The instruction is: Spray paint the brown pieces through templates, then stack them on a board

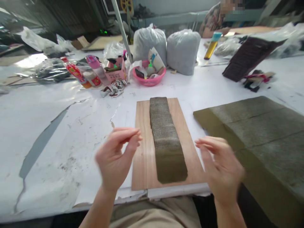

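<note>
A long olive-brown strip of stacked pieces (166, 139) lies lengthwise on a wooden board (142, 142) at the table's near edge. My left hand (116, 155) hovers just left of the strip, over the board's left edge, fingers loosely curved and apart, nothing in it. My right hand (219, 166) hovers right of the board, fingers stretched toward the strip, holding nothing. Both hands are slightly blurred by motion and touch neither the strip nor the board.
A big olive-green sheet (261, 139) covers the table at the right. Behind the board stand a pink bowl (149, 80) of odds and ends, bottles (78, 74), two grey sacks (182, 50) and a dark panel (247, 58). Another person (213, 19) sits at the far side.
</note>
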Tool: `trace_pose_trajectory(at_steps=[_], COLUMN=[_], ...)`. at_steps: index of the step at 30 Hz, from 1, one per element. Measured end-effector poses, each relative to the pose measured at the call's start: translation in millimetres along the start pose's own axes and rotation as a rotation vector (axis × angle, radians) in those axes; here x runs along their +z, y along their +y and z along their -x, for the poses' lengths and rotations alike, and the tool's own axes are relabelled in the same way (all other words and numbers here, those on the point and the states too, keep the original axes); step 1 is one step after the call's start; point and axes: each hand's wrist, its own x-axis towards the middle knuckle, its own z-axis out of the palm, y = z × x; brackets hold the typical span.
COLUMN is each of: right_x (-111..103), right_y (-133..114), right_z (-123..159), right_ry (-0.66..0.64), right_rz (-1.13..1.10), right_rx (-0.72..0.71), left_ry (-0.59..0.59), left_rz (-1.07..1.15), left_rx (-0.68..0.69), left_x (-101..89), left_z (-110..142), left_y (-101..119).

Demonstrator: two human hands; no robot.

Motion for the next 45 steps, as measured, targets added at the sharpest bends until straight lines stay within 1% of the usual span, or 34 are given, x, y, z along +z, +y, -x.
trace_pose_trajectory(at_steps=[2, 3, 4, 6, 8, 9, 11, 13, 16, 22, 25, 27, 29, 31, 33, 35, 37, 38, 40, 41, 43, 44, 45], right_x=[22, 32, 41, 55, 66, 71, 81, 91, 103, 118, 125, 131, 135, 137, 135, 127, 113, 105, 87, 79, 66, 61, 58], right_y=[42, 63, 82, 110, 127, 131, 135, 136, 140, 155, 163, 169, 176, 182, 185, 180, 165, 153, 124, 108, 79, 69, 61], right_z=[-27, -38, -48, -65, -79, -85, -96, -106, -117, -132, -141, -148, -154, -161, -166, -165, -152, -140, -105, -82, -34, -10, 11], right_ry=[-0.111, -0.199, -0.245, -0.314, -0.386, -0.418, -0.457, -0.466, -0.47, -0.447, -0.425, -0.405, -0.386, -0.373, -0.346, -0.291, -0.217, -0.182, -0.194, -0.231, -0.408, -0.509, -0.547], right_rz=[0.087, 0.138, 0.179, 0.302, 0.424, 0.475, 0.544, 0.573, 0.593, 0.586, 0.557, 0.528, 0.49, 0.446, 0.411, 0.395, 0.347, 0.307, 0.246, 0.267, 0.279, 0.287, 0.305], right_rx=[0.103, 0.171, 0.196, 0.185, 0.125, 0.092, 0.044, 0.021, -0.005, -0.031, -0.029, -0.023, -0.012, 0.013, 0.062, 0.124, 0.151, 0.143, 0.051, 0.002, -0.107, -0.139, -0.173], left_ry=[-0.163, -0.243, -0.303, -0.394, -0.484, -0.511, -0.544, -0.561, -0.568, -0.571, -0.566, -0.552, -0.505, -0.419, -0.334, -0.287, -0.254, -0.243, -0.245, -0.27, -0.341, -0.373, -0.401], left_rz=[-0.042, -0.083, -0.135, -0.254, -0.381, -0.441, -0.543, -0.608, -0.63, -0.609, -0.574, -0.512, -0.402, -0.271, -0.168, -0.127, -0.133, -0.146, -0.174, -0.188, -0.21, -0.22, -0.231], left_rx=[-0.074, -0.104, -0.126, -0.062, -0.007, 0.026, 0.086, 0.128, 0.132, 0.12, 0.103, 0.074, 0.001, -0.111, -0.201, -0.223, -0.198, -0.18, -0.155, -0.151, -0.153, -0.153, -0.148], left_x=[23.2, 33.7, 43.2, 58.9, 70.0, 73.9, 78.9, 81.4, 82.4, 84.2, 87.4, 89.8, 91.9, 93.3, 93.2, 91.1, 85.9, 81.9, 70.8, 63.8, 48.2, 40.1, 32.1], left_z=[-20, -29, -35, -46, -53, -57, -64, -70, -77, -89, -100, -110, -120, -130, -136, -137, -130, -123, -101, -87, -55, -38, -22], left_y=[-41, -63, -85, -125, -153, -162, -172, -176, -178, -182, -190, -198, -206, -213, -217, -216, -211, -206, -192, -183, -164, -154, -144])
